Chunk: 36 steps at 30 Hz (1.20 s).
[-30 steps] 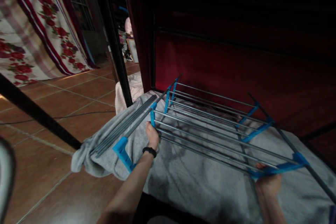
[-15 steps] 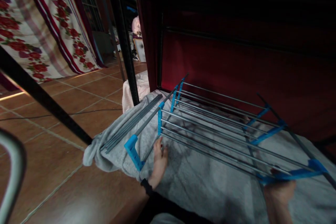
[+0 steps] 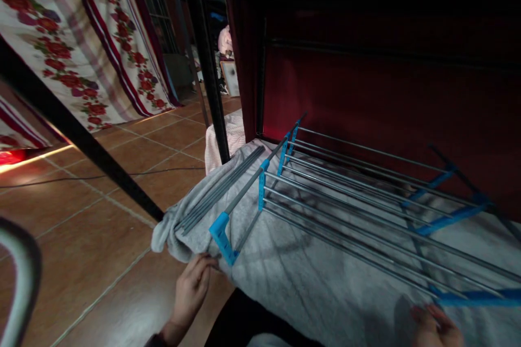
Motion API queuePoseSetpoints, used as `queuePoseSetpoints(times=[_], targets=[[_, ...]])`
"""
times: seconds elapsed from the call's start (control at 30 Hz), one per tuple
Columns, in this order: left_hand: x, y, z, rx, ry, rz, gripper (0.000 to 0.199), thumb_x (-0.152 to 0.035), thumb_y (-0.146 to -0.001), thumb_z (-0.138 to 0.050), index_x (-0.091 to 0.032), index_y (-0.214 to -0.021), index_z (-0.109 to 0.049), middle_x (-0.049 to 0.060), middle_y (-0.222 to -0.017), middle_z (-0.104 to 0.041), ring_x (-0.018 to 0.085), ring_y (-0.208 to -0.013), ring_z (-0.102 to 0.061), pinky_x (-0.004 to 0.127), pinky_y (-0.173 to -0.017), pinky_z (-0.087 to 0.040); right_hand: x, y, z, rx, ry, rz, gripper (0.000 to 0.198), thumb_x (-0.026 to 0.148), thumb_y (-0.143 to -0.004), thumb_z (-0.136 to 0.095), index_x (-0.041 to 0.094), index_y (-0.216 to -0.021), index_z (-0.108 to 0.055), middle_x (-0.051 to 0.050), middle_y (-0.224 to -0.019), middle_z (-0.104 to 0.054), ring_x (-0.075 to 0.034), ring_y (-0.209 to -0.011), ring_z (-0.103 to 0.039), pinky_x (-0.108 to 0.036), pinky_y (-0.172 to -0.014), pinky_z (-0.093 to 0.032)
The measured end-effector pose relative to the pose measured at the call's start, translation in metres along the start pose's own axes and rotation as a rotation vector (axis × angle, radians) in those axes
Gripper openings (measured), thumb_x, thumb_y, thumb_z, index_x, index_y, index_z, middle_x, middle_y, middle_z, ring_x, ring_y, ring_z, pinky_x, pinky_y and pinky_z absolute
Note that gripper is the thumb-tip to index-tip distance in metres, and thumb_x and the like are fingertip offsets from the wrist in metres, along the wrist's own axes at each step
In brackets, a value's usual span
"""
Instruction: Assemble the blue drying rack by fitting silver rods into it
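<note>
A rack (image 3: 350,203) of thin metal rods with blue plastic brackets lies across a grey blanket (image 3: 309,282). At the blanket's front left edge, just below the blue corner piece (image 3: 223,238), my left hand (image 3: 193,284) is closed in a pinch on the cloth. My right hand (image 3: 437,326) is low at the right, below the rack's blue end bar (image 3: 476,297). Its fingers are drawn together, and whatever they hold is too blurred to name. Several loose grey tubes (image 3: 222,190) rest on the blanket left of the rack.
Black metal posts (image 3: 214,76) frame the bed-like space, with a dark red cloth (image 3: 366,103) behind. A curved pale tube (image 3: 24,260) stands at the left. A cable (image 3: 101,176) crosses the tiled floor (image 3: 106,233), and a flowered curtain (image 3: 77,54) hangs beyond.
My left hand has left the rack's bracket and moved left and down to the blanket edge. My right hand has let go of the blue end bar and dropped lower. The view has shifted left.
</note>
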State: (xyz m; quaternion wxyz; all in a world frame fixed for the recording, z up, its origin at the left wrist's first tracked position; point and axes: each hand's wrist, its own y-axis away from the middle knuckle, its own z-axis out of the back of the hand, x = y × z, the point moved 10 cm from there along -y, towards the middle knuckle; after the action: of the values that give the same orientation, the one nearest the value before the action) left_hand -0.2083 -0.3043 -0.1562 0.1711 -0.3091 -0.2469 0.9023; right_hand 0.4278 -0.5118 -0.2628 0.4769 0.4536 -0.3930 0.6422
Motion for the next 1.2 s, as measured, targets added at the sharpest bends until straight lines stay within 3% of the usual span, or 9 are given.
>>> queuePoseSetpoints(times=[0.1,0.23,0.37,0.57,0.7,0.83,0.93,1.1,1.2], targets=[[0.032,-0.041,0.009,-0.006,-0.186,0.133,0.026,-0.026,-0.092,-0.043,-0.021,-0.106,-0.065,0.01,-0.109,-0.065,0.025,-0.1,-0.064,0.037,-0.086,-0.053,-0.002,0.024,-0.028,0.171,0.042,0.012,0.041,0.05,-0.065,-0.061,0.026,-0.098,-0.058,-0.007,-0.094,-0.065,-0.032,-0.091,-0.064,-0.053,-0.089,-0.05],[0.043,-0.088,-0.009,0.176,-0.476,0.23,0.039,-0.021,-0.089,-0.039,-0.012,-0.121,-0.06,0.018,-0.121,-0.058,0.033,-0.111,-0.055,0.046,-0.092,-0.046,0.013,0.045,-0.061,0.367,0.184,0.204,0.042,0.053,-0.066,-0.057,0.023,-0.095,-0.064,-0.011,-0.102,-0.067,-0.034,-0.098,-0.063,-0.051,-0.093,-0.049],[0.052,-0.097,-0.032,0.358,-0.65,0.289,0.037,-0.019,-0.092,-0.032,-0.014,-0.105,-0.066,0.018,-0.11,-0.06,0.033,-0.103,-0.054,0.043,-0.086,-0.042,0.024,0.061,-0.08,0.483,0.234,0.336,0.036,0.051,-0.071,-0.053,0.026,-0.092,-0.067,-0.011,-0.102,-0.07,-0.034,-0.101,-0.065,-0.048,-0.092,-0.051],[0.062,-0.105,-0.032,0.333,-0.689,0.335,0.039,-0.016,-0.092,-0.031,-0.009,-0.117,-0.06,0.02,-0.109,-0.061,0.033,-0.104,-0.056,0.043,-0.087,-0.041,0.039,0.073,-0.088,0.494,0.257,0.424,0.032,0.047,-0.075,-0.051,0.026,-0.09,-0.069,-0.009,-0.099,-0.07,-0.03,-0.097,-0.067,-0.045,-0.092,-0.052],[0.062,-0.107,-0.032,0.349,-0.604,0.359,0.038,-0.016,-0.091,-0.03,-0.008,-0.113,-0.059,0.021,-0.113,-0.062,0.033,-0.107,-0.059,0.041,-0.086,-0.045,0.043,0.077,-0.091,0.492,0.265,0.455,0.032,0.042,-0.077,-0.048,0.025,-0.091,-0.07,-0.009,-0.1,-0.071,-0.028,-0.098,-0.067,-0.044,-0.094,-0.051],[0.078,-0.089,-0.026,0.361,-0.373,0.574,0.033,-0.028,-0.09,-0.035,-0.013,-0.108,-0.059,0.019,-0.109,-0.065,0.031,-0.098,-0.065,0.04,-0.079,-0.049,0.047,0.083,-0.09,0.487,0.243,0.466,0.031,0.038,-0.08,-0.046,0.024,-0.095,-0.07,-0.008,-0.102,-0.07,-0.025,-0.102,-0.066,-0.043,-0.098,-0.049],[0.09,-0.065,-0.02,0.345,-0.187,0.723,0.035,-0.047,-0.086,-0.04,-0.019,-0.097,-0.059,0.012,-0.092,-0.069,0.032,-0.088,-0.067,0.041,-0.074,-0.052,0.052,0.089,-0.087,0.479,0.204,0.453,0.03,0.036,-0.081,-0.046,0.025,-0.096,-0.07,-0.007,-0.103,-0.07,-0.024,-0.103,-0.066,-0.04,-0.098,-0.05],[0.087,-0.012,0.002,0.115,0.098,0.846,0.049,-0.069,-0.071,-0.051,-0.023,-0.081,-0.06,0.007,-0.08,-0.07,0.035,-0.102,-0.066,0.044,-0.087,-0.054,0.071,0.103,-0.086,0.485,0.113,0.424,0.028,0.036,-0.082,-0.048,0.025,-0.094,-0.07,-0.006,-0.102,-0.071,-0.023,-0.101,-0.066,-0.038,-0.095,-0.051],[0.072,0.033,-0.002,0.17,0.181,0.849,0.044,-0.067,-0.073,-0.049,-0.025,-0.075,-0.062,0.005,-0.076,-0.071,0.036,-0.102,-0.068,0.044,-0.085,-0.057,0.084,0.115,-0.09,0.509,0.047,0.404,0.028,0.037,-0.084,-0.049,0.023,-0.096,-0.07,-0.008,-0.1,-0.071,-0.023,-0.099,-0.065,-0.037,-0.092,-0.051]])
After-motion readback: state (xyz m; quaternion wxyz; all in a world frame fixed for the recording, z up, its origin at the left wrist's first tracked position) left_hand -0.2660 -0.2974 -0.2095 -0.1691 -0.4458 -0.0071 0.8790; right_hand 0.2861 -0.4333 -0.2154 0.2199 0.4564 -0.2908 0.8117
